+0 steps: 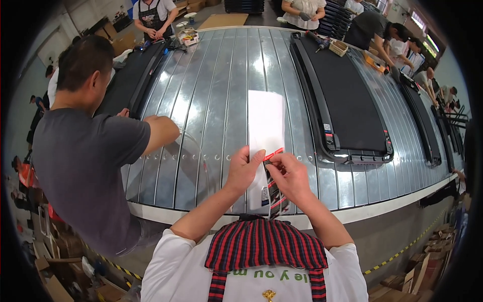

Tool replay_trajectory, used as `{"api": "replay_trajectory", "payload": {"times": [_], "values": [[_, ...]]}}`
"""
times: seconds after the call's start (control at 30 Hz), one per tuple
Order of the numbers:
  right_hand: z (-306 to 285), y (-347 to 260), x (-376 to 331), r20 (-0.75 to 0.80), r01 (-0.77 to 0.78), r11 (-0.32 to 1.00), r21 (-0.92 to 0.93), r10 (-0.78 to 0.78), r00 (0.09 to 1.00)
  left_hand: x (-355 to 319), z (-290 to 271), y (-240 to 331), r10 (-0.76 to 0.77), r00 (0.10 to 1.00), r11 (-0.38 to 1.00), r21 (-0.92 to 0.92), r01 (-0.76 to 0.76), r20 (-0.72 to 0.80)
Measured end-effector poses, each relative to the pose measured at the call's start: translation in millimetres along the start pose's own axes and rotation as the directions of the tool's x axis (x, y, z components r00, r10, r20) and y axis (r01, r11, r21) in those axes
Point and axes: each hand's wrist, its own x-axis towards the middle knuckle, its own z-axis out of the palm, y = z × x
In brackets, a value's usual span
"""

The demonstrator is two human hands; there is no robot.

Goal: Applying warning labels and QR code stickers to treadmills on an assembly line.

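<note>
A white paper sheet (265,132) is held at its near end by both hands and serves as the reference. The left hand (243,170) is closed on the sheet's near left edge, thumb on top. The right hand (290,177) is closed in a pinch on a small red strip (273,152) at the sheet's near right edge; whether the strip is attached to the sheet cannot be told. A striped strap (276,197) hangs just below the sheet, under the right hand. The sheet is laid lengthwise on the ribbed metal surface (211,100). To the right of the sheet, a flat black treadmill (347,100) is positioned on the surface. To the left of the sheet, a person in a grey shirt (83,166) is stationed at the surface's edge. Beyond the sheet, at the far edge, a small open box (339,48) is placed.
</note>
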Motion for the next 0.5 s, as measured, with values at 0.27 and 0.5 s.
{"api": "replay_trajectory", "payload": {"times": [0.27,0.5], "values": [[9.4,12.8,-5.1,-0.035,0.12,0.972,-0.203,-0.13,0.991,-5.0,-10.7,8.6,-0.175,0.973,0.981,-0.053,0.184,0.152],[20.6,7.6,-13.0,-0.04,-0.015,0.999,-0.042,0.013,0.999,-9.1,-18.1,-2.1,-0.185,0.973,0.979,-0.063,0.196,0.141]]}}
